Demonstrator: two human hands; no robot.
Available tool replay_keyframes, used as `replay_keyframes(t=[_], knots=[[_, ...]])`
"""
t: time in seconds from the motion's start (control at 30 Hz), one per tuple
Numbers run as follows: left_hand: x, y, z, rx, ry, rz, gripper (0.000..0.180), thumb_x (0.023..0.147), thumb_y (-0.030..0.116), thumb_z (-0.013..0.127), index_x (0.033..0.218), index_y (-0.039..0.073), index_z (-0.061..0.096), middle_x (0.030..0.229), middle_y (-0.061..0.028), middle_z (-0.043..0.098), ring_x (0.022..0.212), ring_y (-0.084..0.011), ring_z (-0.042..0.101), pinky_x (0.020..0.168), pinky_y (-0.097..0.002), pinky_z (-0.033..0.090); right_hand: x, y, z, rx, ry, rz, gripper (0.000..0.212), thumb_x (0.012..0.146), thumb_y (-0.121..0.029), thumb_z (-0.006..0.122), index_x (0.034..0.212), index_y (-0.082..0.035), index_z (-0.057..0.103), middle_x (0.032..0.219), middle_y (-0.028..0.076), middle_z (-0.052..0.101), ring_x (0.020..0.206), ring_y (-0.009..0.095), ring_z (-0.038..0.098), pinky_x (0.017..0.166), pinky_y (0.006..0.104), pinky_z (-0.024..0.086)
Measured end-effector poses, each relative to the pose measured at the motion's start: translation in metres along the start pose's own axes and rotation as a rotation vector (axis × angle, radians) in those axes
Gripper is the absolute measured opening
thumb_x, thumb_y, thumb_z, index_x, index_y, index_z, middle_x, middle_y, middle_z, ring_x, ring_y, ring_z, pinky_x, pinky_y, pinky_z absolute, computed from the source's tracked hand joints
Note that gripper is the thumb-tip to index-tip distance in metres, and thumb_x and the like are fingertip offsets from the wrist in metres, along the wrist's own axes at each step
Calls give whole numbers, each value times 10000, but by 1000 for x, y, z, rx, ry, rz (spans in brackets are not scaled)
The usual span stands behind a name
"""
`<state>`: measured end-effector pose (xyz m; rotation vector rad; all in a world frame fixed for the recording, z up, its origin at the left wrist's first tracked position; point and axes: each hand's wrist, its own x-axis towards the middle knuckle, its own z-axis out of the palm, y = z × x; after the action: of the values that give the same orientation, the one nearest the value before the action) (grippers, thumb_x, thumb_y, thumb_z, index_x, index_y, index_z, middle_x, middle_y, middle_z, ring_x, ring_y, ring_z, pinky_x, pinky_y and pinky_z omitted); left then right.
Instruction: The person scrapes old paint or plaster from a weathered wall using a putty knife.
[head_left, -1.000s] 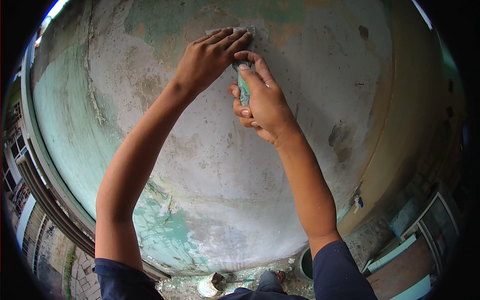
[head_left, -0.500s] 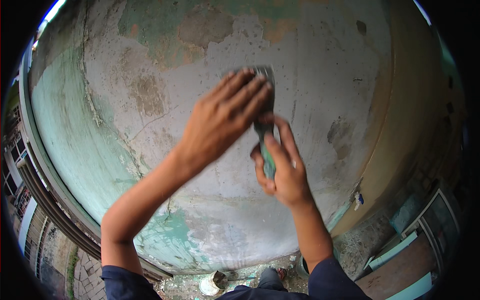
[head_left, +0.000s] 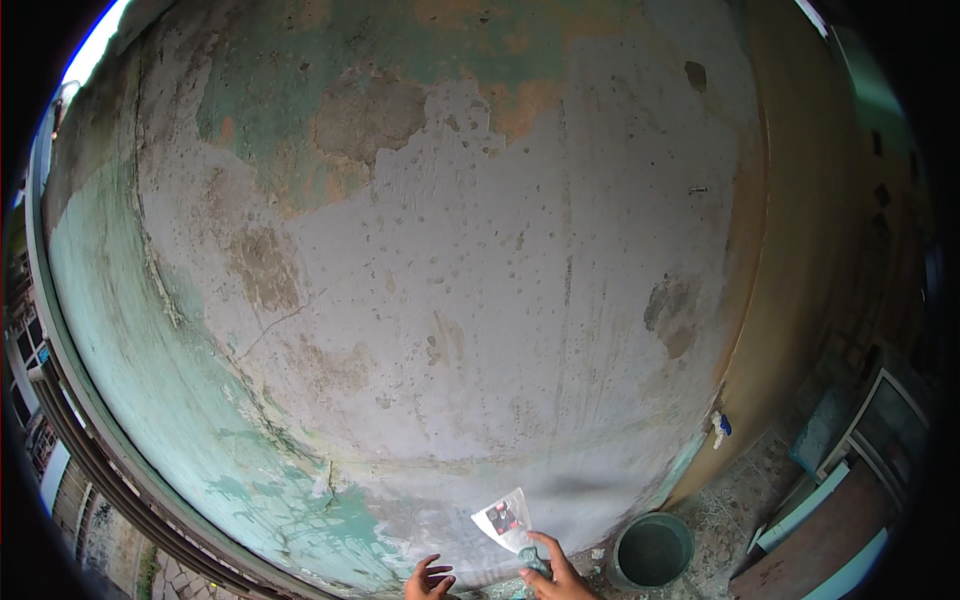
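My right hand point(head_left: 562, 580), low in the picture, is closed around the green handle of a putty knife point(head_left: 505, 520). Its wide, pale blade points up and to the left, and a printed patch shows on the blade's face. To the left of it, my left hand point(head_left: 430, 580) holds nothing, with its fingers bent and apart. Beyond both hands rises a large wall point(head_left: 470, 290) with bare grey plaster, patches of peeling green paint, pits and a crack. Only parts of the hands show; the forearms are hidden below the lower edge.
A dark round bucket point(head_left: 653, 552) stands on the floor right of my right hand. A tap with a blue handle point(head_left: 722, 425) sticks out at the foot of the tan side wall point(head_left: 800, 250). Boards and a framed panel point(head_left: 870, 440) lean at the right. Pipes point(head_left: 110, 490) run along the left.
Both hands have come down from the middle of the wall to the lower edge. My left hand has left the putty knife's blade. The knife, still in my right hand, has turned.
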<state>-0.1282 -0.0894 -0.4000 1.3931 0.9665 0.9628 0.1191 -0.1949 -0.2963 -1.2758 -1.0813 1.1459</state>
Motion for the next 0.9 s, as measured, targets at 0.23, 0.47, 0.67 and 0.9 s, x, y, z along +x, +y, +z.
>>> replay_keyframes(t=[0.23, 0.47, 0.67, 0.9], knots=[[20, 44, 22, 149, -175, 130, 317, 960, 176, 617, 1251, 53, 596, 1036, -92, 724, 961, -169, 667, 849, -336, 519, 59, -163, -22, 100, -148, -423, 346, 1014, -168, 501, 1329, -97, 376, 890, 59, 524, 548, 54, 437, 497, 209, 383], [3, 48, 39, -113, -165, 44, 316, 989, 152, 565, 1261, -7, 560, 995, -103, 705, 987, -178, 649, 921, -325, 486, 104, -281, 0, 164, -203, -664, 314, 1045, -260, 391, 1341, -157, 367, 844, 48, 520, 470, 54, 411, 382, 202, 307], [-20, 45, 34, -175, -198, -64, 279, 995, 186, 553, 1202, 6, 606, 977, -102, 717, 927, -176, 664, 891, -323, 499, 116, -322, 21, 305, -270, -663, 279, 1045, -258, 386, 1320, -213, 382, 851, 35, 498, 475, 42, 391, 370, 187, 283], [23, 84, 32, -256, -127, 54, 269, 958, 38, 568, 1202, -74, 546, 888, -180, 718, 928, -249, 700, 880, -348, 526, 135, -322, 36, 415, -395, -677, 283, 1058, -263, 383, 1328, -182, 372, 876, 34, 488, 535, 88, 528, 427, 253, 455]])
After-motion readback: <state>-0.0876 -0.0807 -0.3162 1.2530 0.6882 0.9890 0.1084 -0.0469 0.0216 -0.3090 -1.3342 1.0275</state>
